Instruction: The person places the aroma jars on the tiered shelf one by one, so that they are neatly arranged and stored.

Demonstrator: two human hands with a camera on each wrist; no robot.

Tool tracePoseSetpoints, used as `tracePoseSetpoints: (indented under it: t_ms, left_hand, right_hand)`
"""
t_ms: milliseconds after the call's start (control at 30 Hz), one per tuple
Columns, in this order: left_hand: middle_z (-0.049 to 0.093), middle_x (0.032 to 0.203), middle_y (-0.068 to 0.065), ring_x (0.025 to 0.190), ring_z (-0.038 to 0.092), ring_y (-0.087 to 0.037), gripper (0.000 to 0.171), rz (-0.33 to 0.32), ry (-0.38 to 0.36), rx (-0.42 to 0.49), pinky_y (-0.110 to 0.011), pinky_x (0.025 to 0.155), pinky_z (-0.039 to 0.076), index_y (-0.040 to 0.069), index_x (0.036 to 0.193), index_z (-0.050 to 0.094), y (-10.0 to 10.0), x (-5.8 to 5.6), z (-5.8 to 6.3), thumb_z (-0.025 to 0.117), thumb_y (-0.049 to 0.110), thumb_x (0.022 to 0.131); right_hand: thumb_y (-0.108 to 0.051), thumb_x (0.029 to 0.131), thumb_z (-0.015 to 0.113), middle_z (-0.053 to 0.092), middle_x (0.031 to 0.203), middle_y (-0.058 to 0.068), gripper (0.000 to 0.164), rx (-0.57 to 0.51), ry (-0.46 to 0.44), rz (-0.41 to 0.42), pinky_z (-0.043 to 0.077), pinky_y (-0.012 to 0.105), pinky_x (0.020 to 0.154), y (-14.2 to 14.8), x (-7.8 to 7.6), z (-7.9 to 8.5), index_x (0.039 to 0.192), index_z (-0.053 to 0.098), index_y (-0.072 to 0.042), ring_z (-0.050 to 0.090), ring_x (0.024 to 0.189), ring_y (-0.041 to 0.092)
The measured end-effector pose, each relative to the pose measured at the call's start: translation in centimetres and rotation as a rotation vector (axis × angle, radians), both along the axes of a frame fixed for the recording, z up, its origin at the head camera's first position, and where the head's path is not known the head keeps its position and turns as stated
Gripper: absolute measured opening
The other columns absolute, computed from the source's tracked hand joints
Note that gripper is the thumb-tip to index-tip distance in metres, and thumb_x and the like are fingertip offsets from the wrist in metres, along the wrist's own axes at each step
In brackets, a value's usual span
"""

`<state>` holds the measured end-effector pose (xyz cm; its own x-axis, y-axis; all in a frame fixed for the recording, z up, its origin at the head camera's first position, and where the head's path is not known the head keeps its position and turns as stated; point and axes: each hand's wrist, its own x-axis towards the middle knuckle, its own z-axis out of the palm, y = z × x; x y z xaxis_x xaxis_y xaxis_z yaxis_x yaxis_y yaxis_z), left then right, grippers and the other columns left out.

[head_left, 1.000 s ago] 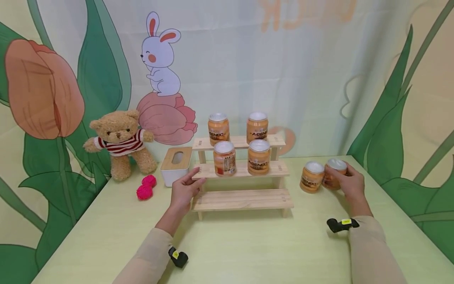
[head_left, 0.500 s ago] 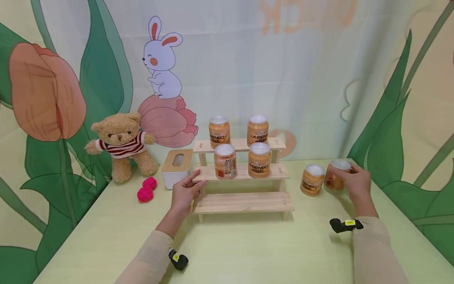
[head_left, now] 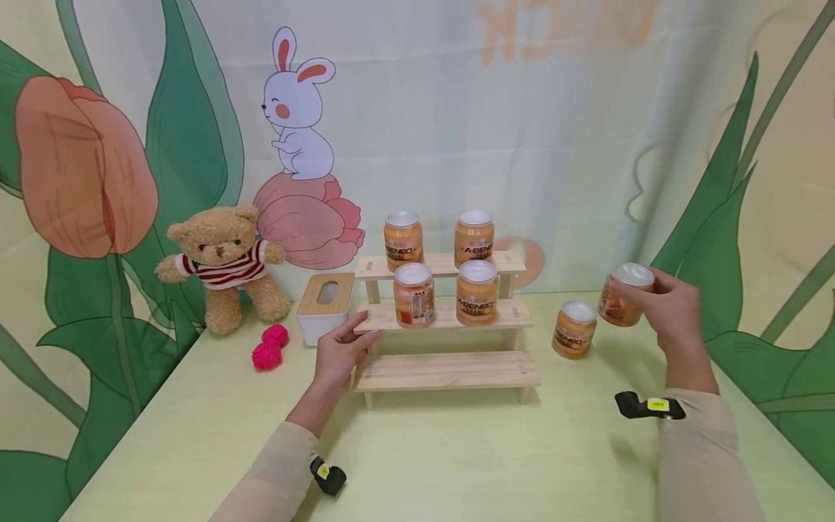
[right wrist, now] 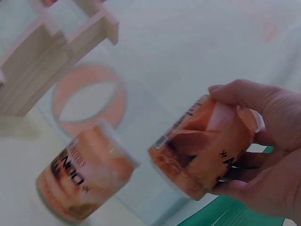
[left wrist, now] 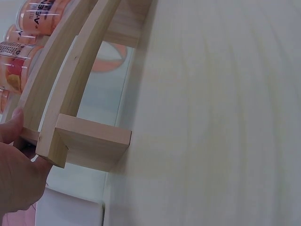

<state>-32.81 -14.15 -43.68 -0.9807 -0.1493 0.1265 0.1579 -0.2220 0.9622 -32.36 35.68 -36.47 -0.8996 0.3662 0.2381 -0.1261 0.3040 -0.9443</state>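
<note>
At the right, my right hand (head_left: 677, 308) grips an orange-labelled jar (head_left: 621, 303) with a pale lid. The jar is raised over the table, its shadow below it. In the right wrist view the thumb and fingers wrap round its sides near the lid end. A matching jar (head_left: 574, 333) stands on the table just left of it. My left hand (head_left: 337, 357) holds the left end of a three-tier wooden display stand (head_left: 446, 368), at the middle board. Two jars (head_left: 414, 296) sit on that board and two more (head_left: 474, 239) on the top one; the lowest board is bare.
Left of the stand is a white tissue box (head_left: 322, 312) with a wooden lid. Further left are pink yarn balls (head_left: 270, 346) and a teddy bear (head_left: 222, 272) in a striped shirt. A printed cloth backdrop (head_left: 554, 145) rises behind the table (head_left: 470, 464).
My right hand has lifted the jar off the table and moved it up and slightly right, away from the other jar. The left hand stays on the stand.
</note>
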Motion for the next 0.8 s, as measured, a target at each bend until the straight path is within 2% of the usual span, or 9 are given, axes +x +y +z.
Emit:
tracePoseSetpoints:
  t_ms: [100,300,533,800]
  left_hand:
    - [0.071,0.079,-0.001,0.062,0.053,-0.008,0.047,0.003,0.010,0.000,-0.019,0.051,0.038,0.005,0.129,0.068,0.0,0.0,-0.1,0.080,0.001,0.084]
    - [0.071,0.082,0.001,0.064,0.055,-0.009,0.048,0.018,-0.047,-0.019,-0.019,0.052,0.039,0.008,0.132,0.066,0.0,0.1,-0.1,0.078,0.001,0.086]
    - [0.070,0.077,0.003,0.063,0.055,-0.008,0.048,0.005,-0.043,-0.021,-0.019,0.054,0.040,0.006,0.134,0.065,-0.1,0.1,0.1,0.076,-0.001,0.087]
    - [0.070,0.077,0.002,0.063,0.055,-0.009,0.048,-0.001,-0.043,-0.030,-0.020,0.054,0.041,0.006,0.134,0.064,0.1,0.0,0.2,0.075,-0.001,0.088]
  right_hand:
    - [-0.031,0.085,0.082,0.060,0.101,-0.021,0.075,0.070,0.002,0.098,0.046,0.015,0.076,-0.4,0.8,1.1,0.146,0.050,0.000,0.055,0.098,0.002]
    - [-0.018,0.089,0.079,0.066,0.102,-0.018,0.063,0.134,0.045,0.310,0.049,0.018,0.080,-2.1,2.2,3.0,0.141,0.052,0.005,0.060,0.097,0.005]
    - [-0.019,0.086,0.081,0.069,0.104,-0.010,0.058,0.198,0.022,0.413,0.050,0.023,0.083,-5.0,3.7,5.2,0.135,0.058,0.003,0.063,0.098,0.011]
    - [-0.010,0.085,0.082,0.070,0.109,0.006,0.058,0.163,0.007,0.632,0.055,0.031,0.082,-8.7,4.4,5.8,0.135,0.058,0.006,0.065,0.098,0.020]
